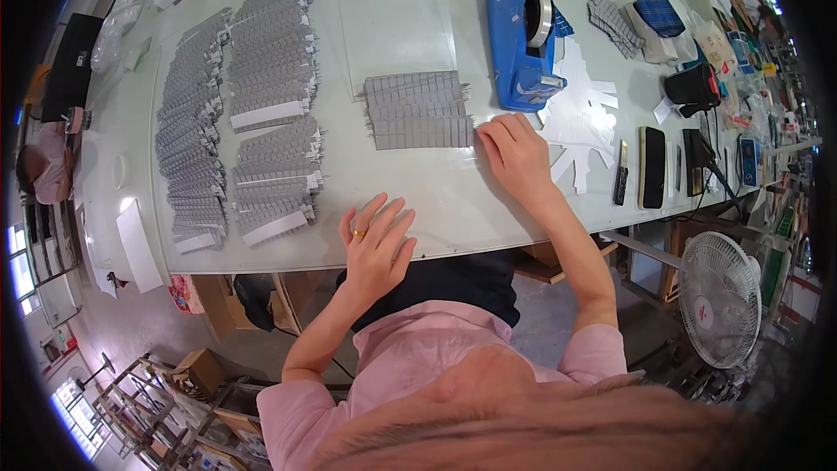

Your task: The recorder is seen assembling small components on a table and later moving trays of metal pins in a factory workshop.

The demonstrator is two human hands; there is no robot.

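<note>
A pale glossy desk point(445, 218) stands in a cluttered workroom, one white fan point(719, 301) nearby. Grey segmented strips point(418, 105) lie just left of the right hand point(516, 157) — fingers curled, grip unclear — and beyond the spread-open left hand point(380, 244). Two long grey rows point(193, 139) and one blue tape dispenser point(510, 48) flank them.

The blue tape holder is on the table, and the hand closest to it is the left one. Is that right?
Not quite: the hand closest to the blue tape holder on the table is the right hand, as the head view shows.
</note>
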